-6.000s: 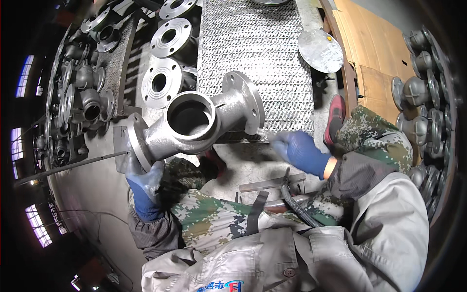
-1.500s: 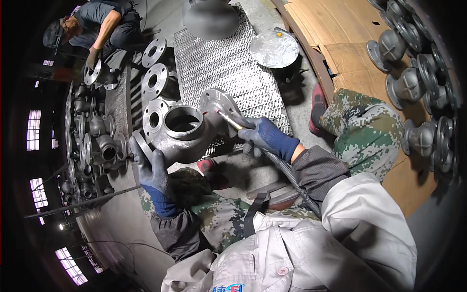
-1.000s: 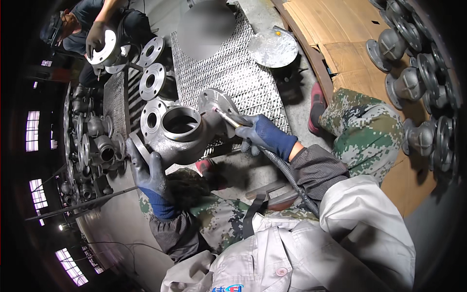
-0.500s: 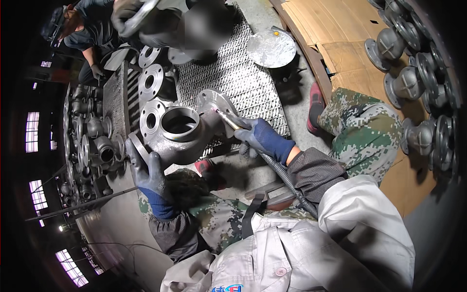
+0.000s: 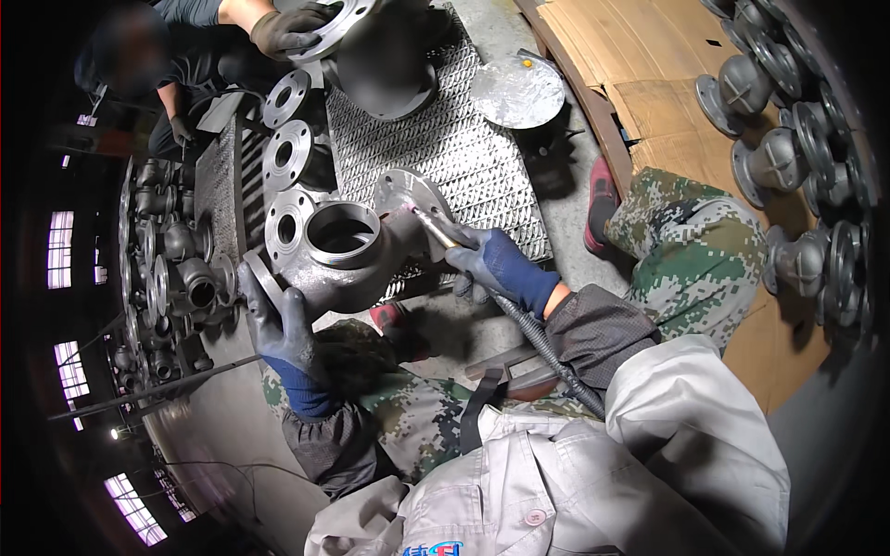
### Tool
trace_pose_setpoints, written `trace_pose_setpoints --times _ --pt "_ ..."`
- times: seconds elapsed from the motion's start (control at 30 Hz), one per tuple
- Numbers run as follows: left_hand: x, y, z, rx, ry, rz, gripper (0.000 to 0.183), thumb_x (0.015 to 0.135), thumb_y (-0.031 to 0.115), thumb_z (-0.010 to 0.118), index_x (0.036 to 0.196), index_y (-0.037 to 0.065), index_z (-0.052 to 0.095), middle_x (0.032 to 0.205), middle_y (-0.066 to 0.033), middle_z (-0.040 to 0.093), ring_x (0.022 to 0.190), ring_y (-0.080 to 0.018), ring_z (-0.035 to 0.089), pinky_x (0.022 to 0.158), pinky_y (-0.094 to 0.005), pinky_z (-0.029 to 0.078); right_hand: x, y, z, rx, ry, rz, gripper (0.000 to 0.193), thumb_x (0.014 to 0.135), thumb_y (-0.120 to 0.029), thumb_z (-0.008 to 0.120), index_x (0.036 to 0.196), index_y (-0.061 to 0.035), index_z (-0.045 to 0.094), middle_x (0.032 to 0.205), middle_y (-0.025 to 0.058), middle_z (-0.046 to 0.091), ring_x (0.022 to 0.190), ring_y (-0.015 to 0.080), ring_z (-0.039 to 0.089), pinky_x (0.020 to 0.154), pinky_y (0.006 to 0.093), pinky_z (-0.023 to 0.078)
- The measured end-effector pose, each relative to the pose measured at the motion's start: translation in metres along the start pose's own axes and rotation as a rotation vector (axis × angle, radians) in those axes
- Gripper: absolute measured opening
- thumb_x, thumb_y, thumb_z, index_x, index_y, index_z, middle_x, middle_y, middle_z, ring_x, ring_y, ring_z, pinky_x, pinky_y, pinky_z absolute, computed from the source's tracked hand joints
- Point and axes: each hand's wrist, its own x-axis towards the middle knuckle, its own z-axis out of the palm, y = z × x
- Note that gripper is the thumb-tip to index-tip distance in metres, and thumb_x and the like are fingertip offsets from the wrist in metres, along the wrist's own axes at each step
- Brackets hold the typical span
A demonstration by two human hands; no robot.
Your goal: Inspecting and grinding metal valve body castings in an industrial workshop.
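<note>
A grey cast valve body point(image 5: 348, 283) with round flanges and a wide threaded opening facing up sits in front of me, at the near end of a metal mesh bench top. My left hand point(image 5: 292, 334), in a grey and blue glove, is wrapped round the flange at its left end. In my gloved right hand point(image 5: 505, 264) is a slim hand grinder point(image 5: 436, 229). Its pinkish tip touches, or comes very near, the casting just beside the right flange. A dark ribbed hose point(image 5: 542, 345) trails from the grinder under my right forearm.
Loose flanged castings point(image 5: 286, 155) line the bench's left edge. At the upper left a co-worker's gloved hand point(image 5: 287, 32) grips another flanged part. A round metal plate point(image 5: 517, 91) stands right of the mesh point(image 5: 491, 176). Several valve bodies point(image 5: 777, 157) sit on cardboard point(image 5: 640, 102); more point(image 5: 190, 241) are stacked left.
The co-worker's hand and the flanged part have moved right, and that part now sits tilted differently over the mesh. My hands, the grinder and the valve body have hardly moved.
</note>
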Motion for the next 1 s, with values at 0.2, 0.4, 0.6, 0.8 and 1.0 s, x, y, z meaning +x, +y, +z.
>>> trace_pose_setpoints --times 0.2,0.4,0.6,0.8,1.0 --pt "-0.001 0.003 0.001 0.004 0.035 -0.019 0.062 0.099 0.008 0.055 0.155 -0.003 0.031 0.160 -0.0159 0.033 0.145 -0.0244 0.036 0.118 -0.0373 0.027 -0.002 -0.002 0.004 -0.024 0.046 0.029 0.051 0.100 -0.015 0.057 0.147 -0.0007 0.045 0.092 0.0067 0.065 0.059 0.0114 0.066 0.043 0.0232 0.052" --pt "0.000 0.008 0.003 -0.126 0.021 -0.068 0.066 0.098 0.010 0.057 0.157 -0.002 0.030 0.160 -0.0138 0.034 0.143 -0.0232 0.035 0.119 -0.0371 0.025 -0.005 -0.013 0.005 -0.059 -0.025 0.062 0.052 0.098 -0.017 0.058 0.146 -0.0024 0.046 0.083 0.0090 0.067 0.056 0.0129 0.066 0.042 0.0253 0.051" --pt "0.000 0.009 0.002 -0.002 0.031 -0.016 0.065 0.098 0.012 0.057 0.156 -0.002 0.031 0.160 -0.0140 0.034 0.144 -0.0231 0.035 0.118 -0.0368 0.025 0.002 -0.019 0.002 -0.002 0.016 0.026 0.056 0.097 -0.017 0.058 0.148 0.0014 0.042 0.087 0.0087 0.064 0.060 0.0150 0.069 0.043 0.0257 0.053" --pt "-0.001 0.008 0.001 0.064 0.045 0.000 0.062 0.101 0.019 0.055 0.154 -0.004 0.033 0.160 -0.0153 0.034 0.145 -0.0236 0.034 0.118 -0.0363 0.026 0.005 -0.016 0.002 -0.049 -0.052 0.004 0.057 0.097 -0.019 0.059 0.147 0.0035 0.043 0.083 0.0083 0.063 0.059 0.0155 0.069 0.044 0.0265 0.053" --pt "0.001 -0.004 -0.002 0.041 0.053 0.072 0.048 0.107 0.016 0.045 0.149 -0.006 0.038 0.155 -0.0287 0.038 0.143 -0.0335 0.042 0.114 -0.0392 0.037 0.007 -0.014 0.003 -0.054 -0.019 0.001 0.053 0.097 -0.019 0.057 0.146 -0.0012 0.047 0.073 0.0077 0.064 0.053 0.0124 0.064 0.043 0.0252 0.050"
